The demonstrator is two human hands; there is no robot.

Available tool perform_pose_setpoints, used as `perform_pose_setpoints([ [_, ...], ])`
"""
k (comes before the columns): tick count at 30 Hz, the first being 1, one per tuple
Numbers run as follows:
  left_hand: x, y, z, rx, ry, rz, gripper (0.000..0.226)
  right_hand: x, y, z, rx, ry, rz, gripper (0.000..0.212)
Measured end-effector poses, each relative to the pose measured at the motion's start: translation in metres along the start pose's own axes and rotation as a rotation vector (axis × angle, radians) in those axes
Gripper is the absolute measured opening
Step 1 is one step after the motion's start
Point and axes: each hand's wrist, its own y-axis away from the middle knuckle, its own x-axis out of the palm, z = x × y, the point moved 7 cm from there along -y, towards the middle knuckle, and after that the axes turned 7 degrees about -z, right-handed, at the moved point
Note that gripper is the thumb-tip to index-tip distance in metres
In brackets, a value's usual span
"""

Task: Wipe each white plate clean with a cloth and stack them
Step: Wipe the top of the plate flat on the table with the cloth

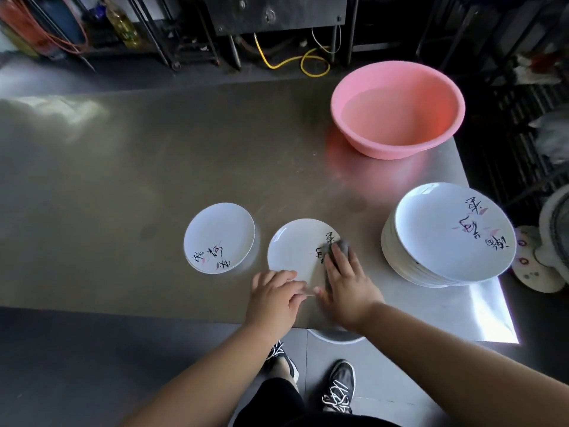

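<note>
plate [295,251] flat, cloth [338,252] pressed on it

Grey cloth [338,252] lies on middle white plate [295,248].

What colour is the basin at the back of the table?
Pink. The basin shows best in the head view, the only one, at the table's far right.
</note>
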Motion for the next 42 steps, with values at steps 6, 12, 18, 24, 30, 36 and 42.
perform_pose_setpoints([
  [6, -0.008, -0.011, -0.013, 0.080, -0.038, 0.104, 0.058, 0.004, 0.043, -0.003, -0.104, -0.011, 0.125, 0.094],
  [12, -0.007, -0.017, 0.019, 0.066, -0.150, 0.304, 0.060, -0.032, -0.025, -0.013, -0.094, -0.002, 0.015, 0.080],
  [18, -0.007, -0.014, 0.014, 0.049, -0.130, 0.204, 0.054, 0.013, 0.022, -0.005, -0.002, -0.004, 0.050, 0.101],
  [24, -0.001, -0.009, 0.008, -0.005, -0.139, 0.181, 0.051, -0.018, -0.029, -0.008, -0.039, -0.004, 0.008, 0.080],
  [30, 0.003, 0.003, -0.012, -0.139, -0.174, 0.092, 0.052, -0.006, 0.001, 0.000, -0.015, -0.002, 0.024, 0.087],
  [36, -0.007, -0.011, -0.013, -0.011, -0.188, 0.171, 0.056, -0.005, 0.017, -0.018, -0.077, -0.017, 0.058, 0.087],
  [42, -0.003, -0.019, 0.011, -0.032, -0.169, 0.279, 0.043, -0.029, -0.039, -0.021, -0.085, -0.003, -0.014, 0.080],
])
